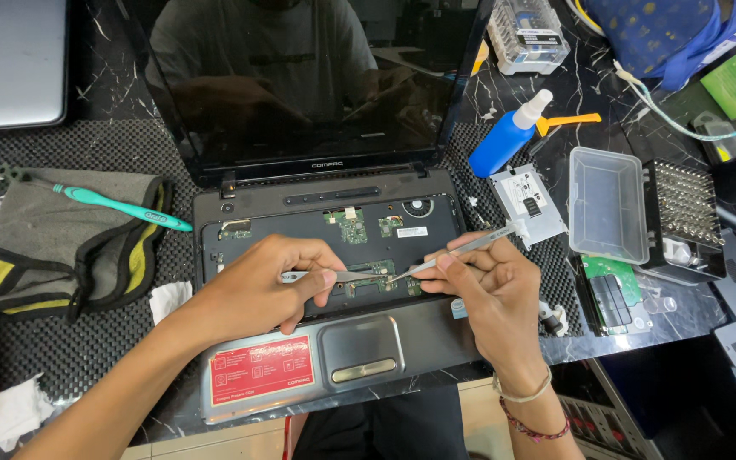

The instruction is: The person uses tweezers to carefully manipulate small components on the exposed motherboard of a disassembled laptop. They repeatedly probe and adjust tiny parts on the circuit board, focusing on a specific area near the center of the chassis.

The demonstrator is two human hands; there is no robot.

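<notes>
An open laptop (300, 375) lies in front of me with its keyboard removed, so green circuit boards (353, 226) show in the bay. My left hand (257, 285) grips a thin metal tool (351, 276) whose tip points right over the boards. My right hand (491, 294) pinches silver tweezers (462, 251), their tip pointing down-left to the same spot near the bay's front edge. The two tips nearly meet there. The dark screen (300, 77) stands upright behind.
A grey cloth (53, 238) with a teal toothbrush (121, 204) lies at left. At right stand a blue spray bottle (504, 136), a metal drive bracket (526, 204), a clear plastic box (606, 204), a screwdriver bit case (683, 213) and a bare hard drive (611, 294).
</notes>
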